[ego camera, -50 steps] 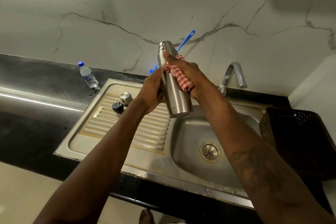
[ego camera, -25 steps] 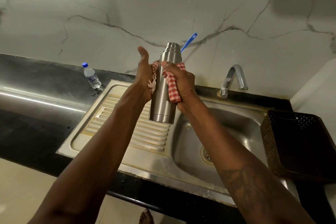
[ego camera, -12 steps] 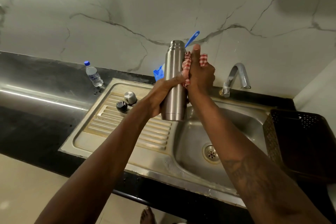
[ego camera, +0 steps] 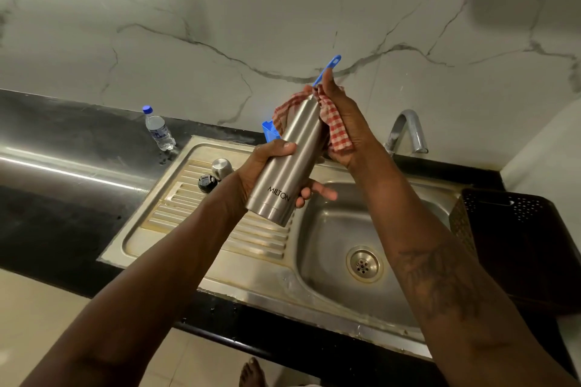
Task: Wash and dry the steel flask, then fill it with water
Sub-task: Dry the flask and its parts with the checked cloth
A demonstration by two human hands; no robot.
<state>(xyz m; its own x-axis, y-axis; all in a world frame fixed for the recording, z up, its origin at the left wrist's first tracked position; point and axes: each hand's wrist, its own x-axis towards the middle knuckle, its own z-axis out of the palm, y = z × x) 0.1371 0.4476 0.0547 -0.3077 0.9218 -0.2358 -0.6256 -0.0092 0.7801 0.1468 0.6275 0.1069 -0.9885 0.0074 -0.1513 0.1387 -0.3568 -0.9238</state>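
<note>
Two steps look unfinished to me: the drying is in hand and the filling is not yet begun. Your left hand (ego camera: 267, 166) grips the lower half of the flask (ego camera: 287, 163), fingers (ego camera: 320, 192) curled round it, tilted above the sink (ego camera: 330, 229) at mid-frame. Your right hand (ego camera: 345, 126) wraps a checked cloth (ego camera: 334, 122) over its neck. Washing I judge done. No stream shows at the tap (ego camera: 407, 132), and the steel cap (ego camera: 222, 167) lies left of centre.
</note>
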